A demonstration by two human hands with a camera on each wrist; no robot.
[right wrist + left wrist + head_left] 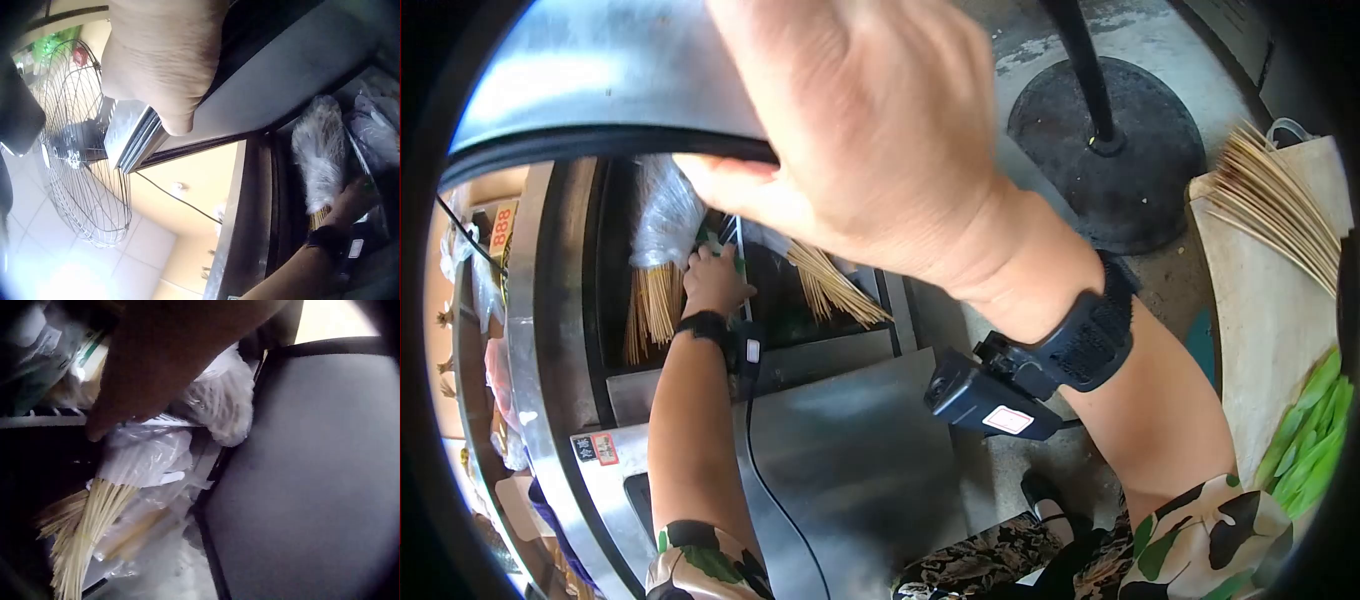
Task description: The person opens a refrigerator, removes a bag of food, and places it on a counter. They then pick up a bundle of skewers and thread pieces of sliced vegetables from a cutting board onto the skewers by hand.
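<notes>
My right hand (pixel 870 140) grips the edge of a raised steel cabinet door (pixel 610 90), with the thumb under its black seal. In the right wrist view, the thumb (pixel 178 119) lies against the door's edge. Inside the dark cabinet, my left hand (pixel 715 280) reaches between two bundles of bamboo skewers, its fingers at some plastic bags. The left bundle (pixel 655 305) has its upper end wrapped in clear plastic; the other bundle (pixel 830 285) lies to the hand's right. I cannot tell whether the left fingers hold a bag.
A wire shelf (pixel 50 419) crosses the cabinet, with bagged goods about it. A black round stand base (pixel 1105 150) is on the floor. At right, skewers (pixel 1270 200) and green vegetables (pixel 1310 430) lie on a pale surface. A caged fan (pixel 81 144) stands beyond the door.
</notes>
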